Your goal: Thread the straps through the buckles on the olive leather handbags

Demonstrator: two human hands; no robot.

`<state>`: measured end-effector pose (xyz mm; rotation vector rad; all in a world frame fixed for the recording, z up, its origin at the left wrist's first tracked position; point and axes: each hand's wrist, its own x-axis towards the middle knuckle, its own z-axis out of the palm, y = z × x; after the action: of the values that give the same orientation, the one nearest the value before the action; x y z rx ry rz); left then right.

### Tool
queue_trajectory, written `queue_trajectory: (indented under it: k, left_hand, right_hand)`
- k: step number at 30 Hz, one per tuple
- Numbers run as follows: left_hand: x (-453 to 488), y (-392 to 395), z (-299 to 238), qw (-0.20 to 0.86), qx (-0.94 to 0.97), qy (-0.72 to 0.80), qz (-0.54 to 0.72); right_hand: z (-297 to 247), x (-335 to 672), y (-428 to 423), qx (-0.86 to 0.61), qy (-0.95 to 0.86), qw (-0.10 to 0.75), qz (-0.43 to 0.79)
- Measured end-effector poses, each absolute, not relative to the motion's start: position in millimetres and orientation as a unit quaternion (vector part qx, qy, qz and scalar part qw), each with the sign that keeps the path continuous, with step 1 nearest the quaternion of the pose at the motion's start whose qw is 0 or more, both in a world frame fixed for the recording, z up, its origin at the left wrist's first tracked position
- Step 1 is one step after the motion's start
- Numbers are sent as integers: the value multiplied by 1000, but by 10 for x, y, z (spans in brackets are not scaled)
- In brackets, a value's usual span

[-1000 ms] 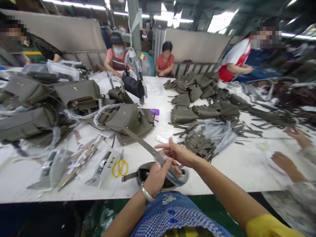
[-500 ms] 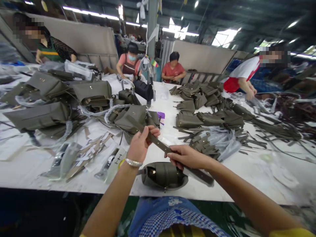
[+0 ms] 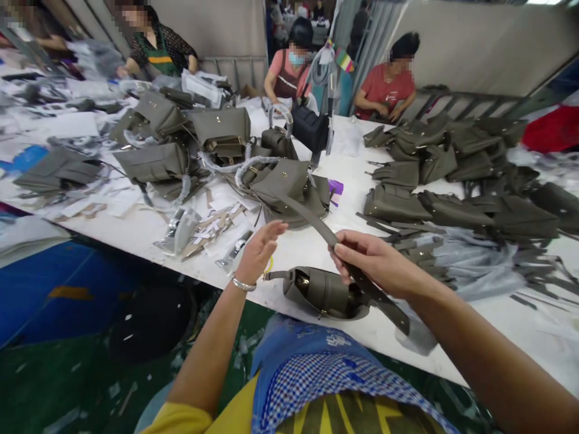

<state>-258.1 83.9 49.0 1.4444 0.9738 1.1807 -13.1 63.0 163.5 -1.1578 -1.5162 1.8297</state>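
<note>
Pinched in my right hand (image 3: pixel 371 259) is an olive-grey bag strap (image 3: pixel 312 218) with holes near its lower end. One end reaches up and left over a bag, the other hangs down to the right below my wrist. My left hand (image 3: pixel 260 256) is off the strap, fingers apart, just left of it, with a silver bracelet on the wrist. Below both hands a small olive handbag (image 3: pixel 323 292) lies on the table's front edge, its mouth facing me and gold-coloured fittings inside. Clear plastic (image 3: pixel 418 337) hangs by the strap's lower end.
Olive bags with wrapped handles (image 3: pixel 221 129) crowd the left. More olive bag pieces (image 3: pixel 398 202) and plastic-wrapped straps (image 3: pixel 470 259) cover the right. Paper strips (image 3: pixel 217 226) lie left of my hands. A black bag (image 3: pixel 310 126) stands farther back. Several people sit across the table (image 3: pixel 266 295).
My left hand has let go of the strap and moved off to its left. The right hand still grips it. My view has turned left and downward.
</note>
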Motion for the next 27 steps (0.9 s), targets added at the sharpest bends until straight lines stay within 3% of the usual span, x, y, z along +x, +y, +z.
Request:
queue_trajectory:
  k: [4, 8, 14, 19, 27]
  left_hand:
    - [-3067, 543, -369, 426, 661, 556, 269]
    - [-3145, 326, -845, 434, 634, 588, 253]
    - [-3174, 352, -561, 464, 583, 577, 335]
    - [-2939, 433, -234, 538, 504, 497, 458]
    - [-2438, 550, -259, 615, 439, 408, 512]
  right_hand:
    - [1549, 24, 573, -423, -494, 284, 704]
    - [1362, 99, 551, -452, -478, 296, 692]
    - [917, 236, 448, -513, -587, 202, 594]
    - [612, 303, 286, -451, -592, 134, 654]
    - [354, 280, 218, -435, -517, 121, 727]
